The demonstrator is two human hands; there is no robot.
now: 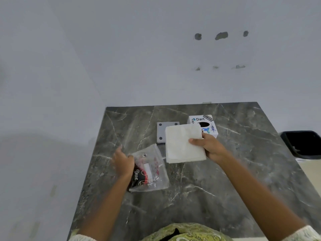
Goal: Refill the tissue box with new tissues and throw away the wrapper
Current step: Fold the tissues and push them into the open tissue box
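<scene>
A stack of white tissues (182, 145) is held flat just above the marble table by my right hand (211, 147), thumb on top at the stack's right edge. Behind it stands the white tissue box (198, 119) with stickers and a dark round opening, partly hidden by the stack. The clear plastic wrapper (152, 169) with red and black print lies on the table at the left. My left hand (122, 161) rests on the wrapper's left edge, gripping it.
A grey square plate (161, 132) with dark corner dots lies flat behind the tissues, left of the box. A black bin (304, 144) stands off the table's right side. The dark marble table (225, 188) meets the white wall at its far edge.
</scene>
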